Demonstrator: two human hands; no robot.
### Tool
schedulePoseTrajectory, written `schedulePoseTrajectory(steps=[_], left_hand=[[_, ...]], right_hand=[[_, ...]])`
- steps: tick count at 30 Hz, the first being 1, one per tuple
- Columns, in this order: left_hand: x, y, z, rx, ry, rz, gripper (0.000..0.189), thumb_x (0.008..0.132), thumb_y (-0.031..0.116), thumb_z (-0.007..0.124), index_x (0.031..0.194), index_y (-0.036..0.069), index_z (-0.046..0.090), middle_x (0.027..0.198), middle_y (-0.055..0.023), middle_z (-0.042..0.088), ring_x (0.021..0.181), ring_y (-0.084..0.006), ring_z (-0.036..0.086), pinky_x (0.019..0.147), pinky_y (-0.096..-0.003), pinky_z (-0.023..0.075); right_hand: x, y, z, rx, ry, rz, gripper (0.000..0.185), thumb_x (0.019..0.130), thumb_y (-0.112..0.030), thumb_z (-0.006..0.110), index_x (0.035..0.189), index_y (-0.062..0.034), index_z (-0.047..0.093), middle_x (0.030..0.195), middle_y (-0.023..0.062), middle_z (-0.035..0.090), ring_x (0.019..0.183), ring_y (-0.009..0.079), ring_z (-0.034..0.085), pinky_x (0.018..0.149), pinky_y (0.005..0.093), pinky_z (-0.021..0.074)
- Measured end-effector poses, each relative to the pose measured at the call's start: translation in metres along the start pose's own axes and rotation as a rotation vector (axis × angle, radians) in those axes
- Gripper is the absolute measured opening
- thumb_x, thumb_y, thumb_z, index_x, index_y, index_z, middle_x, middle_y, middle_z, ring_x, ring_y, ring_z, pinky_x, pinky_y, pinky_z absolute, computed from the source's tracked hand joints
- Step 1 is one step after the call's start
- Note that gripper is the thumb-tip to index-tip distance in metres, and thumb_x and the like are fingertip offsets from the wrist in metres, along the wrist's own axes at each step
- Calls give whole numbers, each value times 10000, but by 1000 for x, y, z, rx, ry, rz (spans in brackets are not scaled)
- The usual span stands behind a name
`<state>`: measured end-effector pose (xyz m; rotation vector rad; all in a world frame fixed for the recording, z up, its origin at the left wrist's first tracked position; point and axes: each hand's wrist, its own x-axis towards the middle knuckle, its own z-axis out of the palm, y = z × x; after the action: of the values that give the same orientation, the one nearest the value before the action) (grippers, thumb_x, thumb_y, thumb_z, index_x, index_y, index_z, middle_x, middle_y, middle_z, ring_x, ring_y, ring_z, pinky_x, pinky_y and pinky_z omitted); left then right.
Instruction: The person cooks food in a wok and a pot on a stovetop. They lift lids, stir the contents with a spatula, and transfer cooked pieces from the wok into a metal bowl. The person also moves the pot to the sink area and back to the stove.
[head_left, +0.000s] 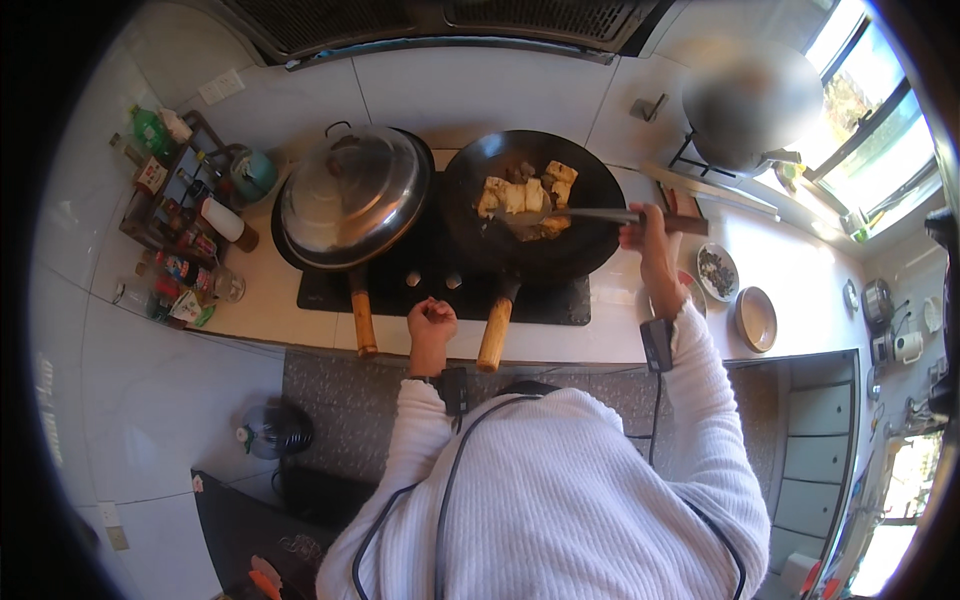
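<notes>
My right hand (651, 240) grips the wooden end of a long metal cooking ladle (592, 214). The ladle's head lies among browned, tofu-like pieces (525, 196) in a dark wok (592, 255) on the stove's right side. My left hand (433, 319) is loosely curled at the front edge of the black gas stove (390, 296), near its knobs and between two wooden handles; nothing shows in it. To the left, a domed metal lid (345, 199) covers a second wok, whose wooden handle (364, 322) points towards me.
Bottles on a rack (180, 202) stand at the counter's left. On the right are a plate of dark bits (718, 271), an empty bowl (756, 319) and a partly hidden plate (694, 296). A range hood (450, 37) hangs above; a large bottle (276, 431) stands on the floor.
</notes>
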<state>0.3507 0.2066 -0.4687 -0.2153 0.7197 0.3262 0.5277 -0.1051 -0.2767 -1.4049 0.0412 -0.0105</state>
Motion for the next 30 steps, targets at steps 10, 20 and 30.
schedulePoseTrajectory(steps=[10, 20, 30], left_hand=[[-1, -26, -1, 60, -25, -178, 98, 800, 53, 499, 706, 46, 524, 550, -13, 462, 480, -150, 469, 456, -257, 421], [-1, -19, 12, 2, -30, -109, 125, 819, 66, 488, 702, 47, 529, 557, -15, 472, 475, -145, 468, 450, -247, 420], [11, -9, 0, -99, -12, -88, 122, 803, 67, 486, 682, 61, 499, 552, -10, 461, 472, -146, 460, 442, -239, 415]], right_hand=[[40, -64, 79, -648, -171, -357, 289, 823, -269, 620, 858, 11, 683, 571, 66, 630, 494, 140, 628, 533, 270, 510], [18, -105, 40, -522, -122, -84, 533, 882, -506, 566, 943, 21, 609, 600, 139, 621, 490, 191, 629, 466, 258, 519], [-42, -72, 46, -573, -451, 87, 544, 886, -542, 540, 963, -4, 575, 580, 99, 612, 459, 147, 603, 408, 234, 463]])
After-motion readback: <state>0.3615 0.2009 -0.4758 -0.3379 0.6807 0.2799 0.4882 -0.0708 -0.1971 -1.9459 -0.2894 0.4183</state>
